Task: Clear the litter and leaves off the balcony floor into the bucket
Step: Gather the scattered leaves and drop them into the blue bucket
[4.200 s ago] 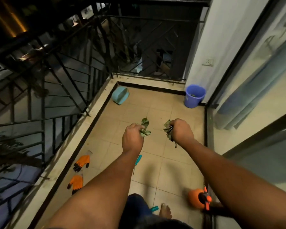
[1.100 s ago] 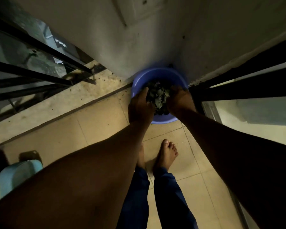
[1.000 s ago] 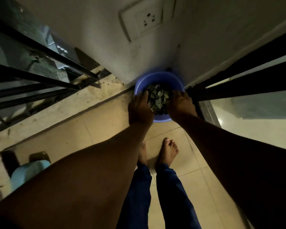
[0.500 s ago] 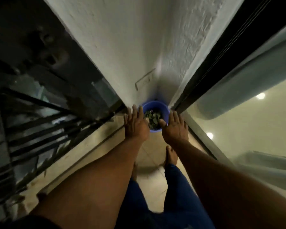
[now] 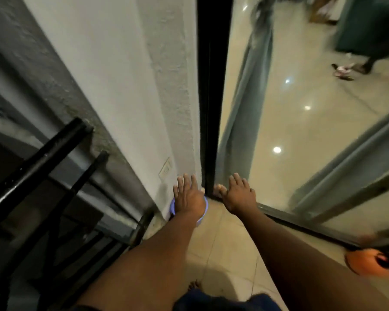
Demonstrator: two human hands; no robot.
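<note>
- The bucket (image 5: 205,206), blue, is seen only as slivers of rim on either side of the left wrist; it is set on the floor in the corner where the white wall meets the black door frame.
- Its contents are hidden by the left hand (image 5: 187,195), which is held above it, palm down, with fingers straight and slightly spread; nothing is held.
- The right hand (image 5: 238,194) is held level with the left, just right of the frame's foot, fingers likewise extended and spread, and nothing is gripped.
- The two hands are kept apart, with the foot of the door frame (image 5: 211,108) seen between them.
- The tiled floor (image 5: 225,254) is shown as a narrow strip between the forearms, widening toward the viewer.
- On the left the strip is bounded by the wall (image 5: 126,86), which carries a socket plate (image 5: 166,170) just above the bucket, and by the black railing (image 5: 38,167) set against it.
- On the right it is bounded by the dark door track (image 5: 301,225), running diagonally to the lower right.
- Behind the glass a curtain (image 5: 245,108) and a glossy indoor floor are visible.
- An orange object (image 5: 368,264), blurred, is found beside the track at the right edge, well apart from the bucket.
- Toes (image 5: 194,285) are visible on the tiles near the bottom edge.
</note>
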